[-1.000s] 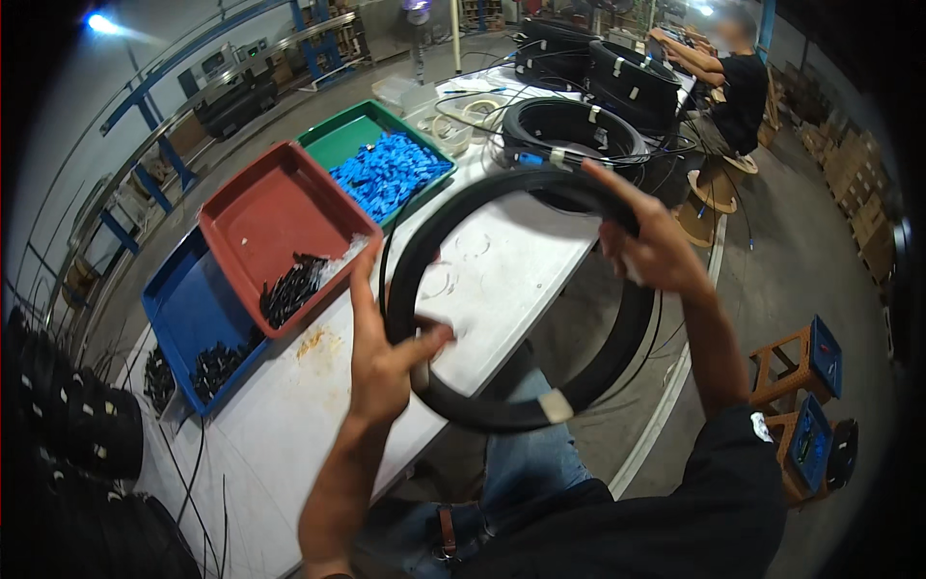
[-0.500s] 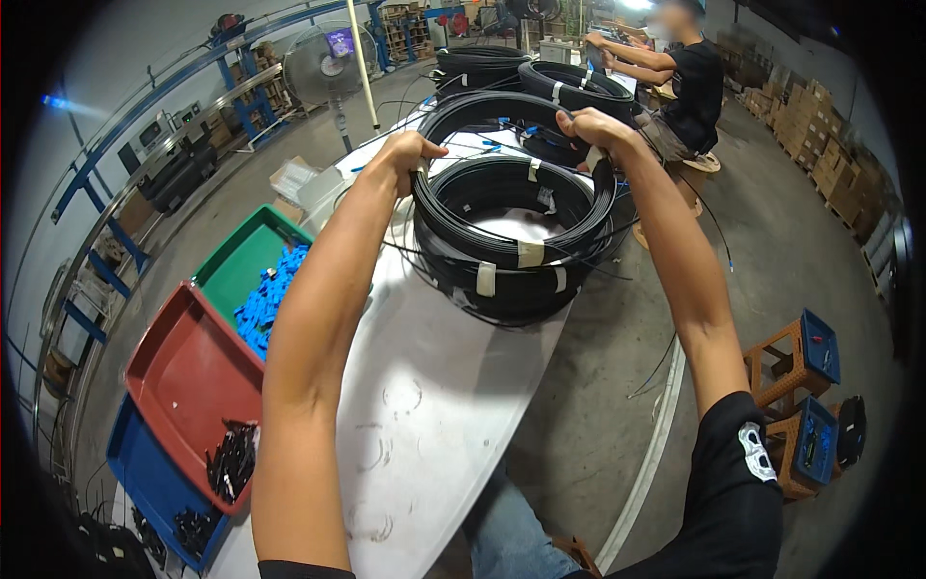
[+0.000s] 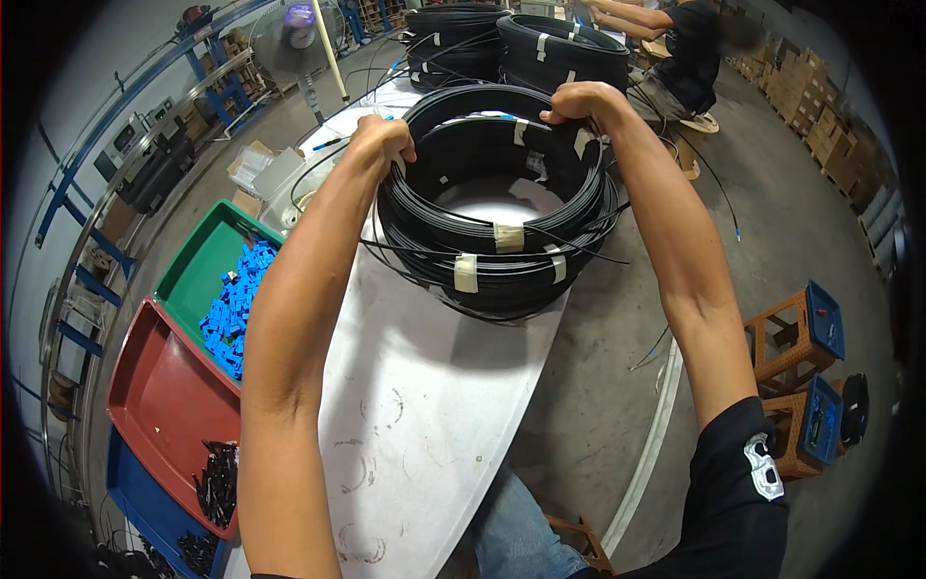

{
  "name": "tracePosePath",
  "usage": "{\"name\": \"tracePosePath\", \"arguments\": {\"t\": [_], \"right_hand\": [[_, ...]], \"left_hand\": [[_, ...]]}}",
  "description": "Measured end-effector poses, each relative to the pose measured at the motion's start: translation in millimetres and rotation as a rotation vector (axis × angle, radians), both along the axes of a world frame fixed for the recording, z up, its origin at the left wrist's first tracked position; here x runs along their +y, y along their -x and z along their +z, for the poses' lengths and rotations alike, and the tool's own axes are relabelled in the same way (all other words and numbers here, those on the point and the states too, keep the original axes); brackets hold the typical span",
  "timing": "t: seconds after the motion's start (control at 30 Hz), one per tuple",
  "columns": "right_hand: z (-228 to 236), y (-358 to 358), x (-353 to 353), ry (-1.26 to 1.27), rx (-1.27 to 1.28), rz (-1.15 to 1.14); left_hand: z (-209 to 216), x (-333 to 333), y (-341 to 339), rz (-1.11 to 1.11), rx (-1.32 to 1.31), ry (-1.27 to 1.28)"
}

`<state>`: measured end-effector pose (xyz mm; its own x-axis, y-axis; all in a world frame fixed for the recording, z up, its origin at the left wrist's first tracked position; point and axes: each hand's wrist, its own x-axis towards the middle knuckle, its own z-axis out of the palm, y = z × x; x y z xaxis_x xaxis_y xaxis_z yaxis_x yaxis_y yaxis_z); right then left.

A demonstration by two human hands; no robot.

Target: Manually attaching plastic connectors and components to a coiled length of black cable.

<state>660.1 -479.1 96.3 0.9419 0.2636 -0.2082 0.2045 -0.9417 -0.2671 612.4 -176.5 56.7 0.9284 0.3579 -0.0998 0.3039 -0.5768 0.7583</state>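
Both hands (image 3: pixel 381 140) (image 3: pixel 579 101) clutch the top black cable coil (image 3: pixel 497 183) (pale tape bands (image 3: pixel 508 237)).

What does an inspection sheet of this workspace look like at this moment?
Surface: white table, scuffed with dark marks.
Job's things: stack of black cable coils bound with pale tape, on the table.
Clutter: green tray of blue parts, red tray and blue tray with black parts.
Grippers: left hand and right hand both grip the top coil's rim.
Cables: loose black strands stick out of the stack; more coils behind.
Surroundings: another person seated beyond, stools at right, concrete floor.
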Motion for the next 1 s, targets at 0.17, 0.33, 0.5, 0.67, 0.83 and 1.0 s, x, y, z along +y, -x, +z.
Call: {"name": "tracePosePath", "arguments": {"t": [0.17,0.33,0.5,0.67,0.83,1.0], "right_hand": [[32,0,-7,-0.005,0.156,-0.065],[40,16,0,0.241,0.236,0.024],[18,30,6,0.277,0.141,-0.020],[-5,34,-6,0.247,0.047,-0.002],[-47,26,-23,-0.208,-0.309,0.087],[-46,23,-31,-0.226,-0.279,0.070]], "left_hand": [[42,-23,10,-0.043,0.096,-0.156],[42,-26,41,-0.309,0.004,-0.186],[13,-32,35,-0.044,-0.104,-0.319],[17,-56,57,0.021,-0.148,-0.410],[19,-44,50,-0.156,-0.055,-0.432],[8,-34,47,-0.334,-0.087,-0.564]]}}
